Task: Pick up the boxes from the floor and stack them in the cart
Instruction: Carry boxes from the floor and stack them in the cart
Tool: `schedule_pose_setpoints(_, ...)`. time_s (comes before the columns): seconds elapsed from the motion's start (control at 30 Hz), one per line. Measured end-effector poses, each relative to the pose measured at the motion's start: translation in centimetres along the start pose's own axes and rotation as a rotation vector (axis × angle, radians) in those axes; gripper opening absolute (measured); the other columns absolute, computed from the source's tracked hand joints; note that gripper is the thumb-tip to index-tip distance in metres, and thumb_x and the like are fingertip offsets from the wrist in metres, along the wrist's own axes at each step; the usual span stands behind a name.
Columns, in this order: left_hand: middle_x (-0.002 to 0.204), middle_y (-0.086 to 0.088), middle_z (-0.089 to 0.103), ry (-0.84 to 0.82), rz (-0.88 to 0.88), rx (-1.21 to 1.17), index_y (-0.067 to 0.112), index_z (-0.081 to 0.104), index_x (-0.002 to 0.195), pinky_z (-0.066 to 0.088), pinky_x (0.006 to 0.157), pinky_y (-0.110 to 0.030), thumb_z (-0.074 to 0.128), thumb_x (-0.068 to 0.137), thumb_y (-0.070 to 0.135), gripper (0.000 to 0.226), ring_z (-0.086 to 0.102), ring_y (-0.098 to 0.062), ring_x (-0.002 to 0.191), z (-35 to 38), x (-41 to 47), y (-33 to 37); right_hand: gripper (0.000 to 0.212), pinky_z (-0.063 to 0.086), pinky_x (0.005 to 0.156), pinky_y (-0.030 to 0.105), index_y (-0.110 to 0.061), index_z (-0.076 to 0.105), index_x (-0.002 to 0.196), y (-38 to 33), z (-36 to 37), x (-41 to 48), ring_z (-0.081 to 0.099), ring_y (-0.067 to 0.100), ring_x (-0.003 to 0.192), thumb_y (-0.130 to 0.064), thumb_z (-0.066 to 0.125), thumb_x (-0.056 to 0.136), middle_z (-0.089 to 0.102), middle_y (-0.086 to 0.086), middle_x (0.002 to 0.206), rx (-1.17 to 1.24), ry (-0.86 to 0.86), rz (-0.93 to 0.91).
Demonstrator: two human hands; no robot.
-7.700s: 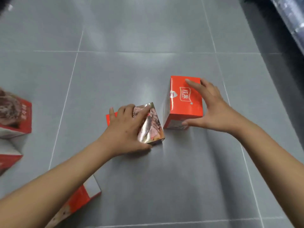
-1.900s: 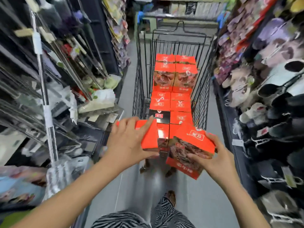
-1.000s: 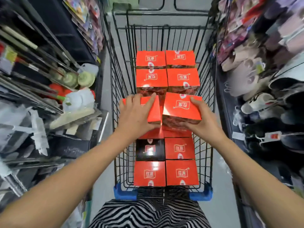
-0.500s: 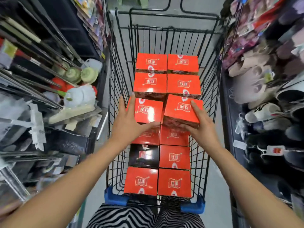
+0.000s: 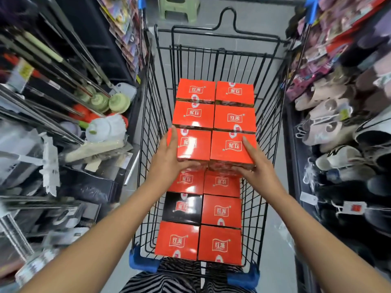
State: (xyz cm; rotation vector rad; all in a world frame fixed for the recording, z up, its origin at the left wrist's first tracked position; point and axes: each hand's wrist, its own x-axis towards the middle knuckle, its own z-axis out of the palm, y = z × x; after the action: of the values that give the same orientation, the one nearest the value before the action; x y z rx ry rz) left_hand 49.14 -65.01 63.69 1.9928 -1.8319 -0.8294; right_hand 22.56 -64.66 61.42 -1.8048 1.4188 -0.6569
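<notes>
**Two boxes going onto the cart's upper tier**

The step in hand was the placing. The left hand [image 5: 167, 159] gripped the left box [image 5: 192, 144], fingers laid along its outer side and thumb tucked under the near edge. The right hand [image 5: 257, 166] clamped the right box [image 5: 231, 148] the same way from the other side. The two boxes sat side by side and touching inside the cart [image 5: 148, 115], just in front of the upper-tier boxes [image 5: 213, 102] and above the lower layer [image 5: 220, 210] (one black box [image 5: 183, 207] lay among the red ones there). Whether the pair already rested on the layer beneath or hung just over it could not be told from this view.

By my judgement this pair was nearly stacked. The next move called for settling both boxes flat, pushing them back flush against the upper-tier boxes, and then loosening both grips evenly so that neither box slid forward. The floor was out of sight, so how many boxes remained could not be judged.
</notes>
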Motion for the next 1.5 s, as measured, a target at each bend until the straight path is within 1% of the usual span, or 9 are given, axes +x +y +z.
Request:
schedule_pose_setpoints(0.13,0.156,-0.009,0.023,-0.034,0.005,0.014,0.029,-0.008,0.152,0.037,0.109,-0.044,0.062,0.057,0.077,0.128,0.033,-0.026,0.138,-0.1,0.8,-0.1,0.092,0.029,0.115,0.027,-0.045,0.014,0.149,-0.2,-0.3,-0.4,0.028,0.011,0.141,-0.024,0.074,0.082,0.022,0.001,0.158,-0.054,-0.017,0.008)
schedule_pose_setpoints(0.23,0.155,-0.006,0.028,-0.066,0.006,-0.085,0.036,-0.018,0.149,0.037,0.109,-0.046,0.054,0.059,0.086,0.126,0.036,-0.023,0.137,-0.6,0.9,-0.3,0.089,0.031,0.113,0.031,-0.059,0.007,0.144,-1.5,-0.7,-0.1,0.033,0.005,0.138,-0.053,0.068,0.080,0.023,-0.012,0.157,0.117,-0.014,0.118)
schedule_pose_setpoints(0.43,0.157,0.005,0.026,-0.056,-0.262,-0.675,0.036,0.001,0.153,0.033,0.112,-0.044,0.049,0.074,0.080,0.101,0.037,-0.017,0.138,-0.9,3.0,-0.8,0.110,0.030,0.116,0.046,-0.045,0.002,0.151,-1.9,-0.1,1.9,0.030,0.003,0.141,-0.079,0.064,0.066,0.020,-0.018,0.158,0.486,0.147,0.312)
schedule_pose_setpoints(0.67,0.154,0.019,0.029,-0.026,-0.167,-0.760,0.058,0.017,0.141,0.032,0.113,-0.047,0.062,0.073,0.073,0.083,0.035,-0.009,0.139,0.6,4.4,-1.2,0.071,0.039,0.111,0.045,-0.051,0.029,0.142,-1.8,0.4,3.6,0.044,0.007,0.132,-0.048,0.068,0.083,0.035,-0.013,0.151,0.424,0.165,0.289)
schedule_pose_setpoints(0.8,0.149,0.017,0.039,0.047,-0.148,-0.816,0.054,0.031,0.140,0.036,0.110,-0.048,0.069,0.073,0.065,0.078,0.041,-0.010,0.135,1.3,4.2,-1.3,0.061,0.043,0.108,0.041,-0.043,0.039,0.139,-1.7,0.8,3.1,0.051,0.003,0.122,-0.030,0.069,0.088,0.044,-0.018,0.140,0.422,0.243,0.283)
schedule_pose_setpoints(0.97,0.146,0.012,0.044,0.138,-0.166,-0.833,0.041,0.038,0.143,0.039,0.108,-0.048,0.070,0.073,0.060,0.079,0.043,-0.010,0.133,1.7,3.9,-1.1,0.058,0.047,0.103,0.036,-0.045,0.041,0.135,-2.1,1.1,3.0,0.053,-0.010,0.111,-0.030,0.069,0.087,0.046,-0.033,0.124,0.428,0.269,0.311)
schedule_pose_setpoints(1.3,0.146,0.015,0.044,0.013,-0.150,-0.716,0.048,0.032,0.143,0.038,0.109,-0.048,0.062,0.074,0.074,0.080,0.044,-0.011,0.133,-0.6,3.1,-0.5,0.063,0.037,0.110,0.046,-0.033,0.041,0.142,-3.1,-0.3,2.3,0.043,0.014,0.131,-0.046,0.066,0.086,0.046,-0.005,0.141,0.198,0.268,0.314)
schedule_pose_setpoints(1.43,0.149,0.010,0.039,0.088,-0.103,-0.646,0.029,0.031,0.148,0.031,0.114,-0.039,0.059,0.090,0.050,0.068,0.037,-0.006,0.135,-2.6,0.0,0.7,0.051,0.023,0.118,0.039,-0.021,0.048,0.138,-5.4,-0.4,0.3,0.027,0.017,0.143,-0.037,0.062,0.091,0.040,0.007,0.150,0.033,0.363,0.191)
schedule_pose_setpoints(1.5,0.152,0.005,0.035,0.131,-0.080,-0.554,0.022,0.031,0.149,0.025,0.116,-0.034,0.056,0.093,0.042,0.064,0.031,-0.003,0.135,-3.4,-2.3,0.8,0.044,0.028,0.116,0.043,-0.017,0.052,0.133,-7.0,0.2,-1.3,0.033,0.018,0.140,-0.030,0.060,0.092,0.044,0.006,0.146,0.048,0.406,0.086)
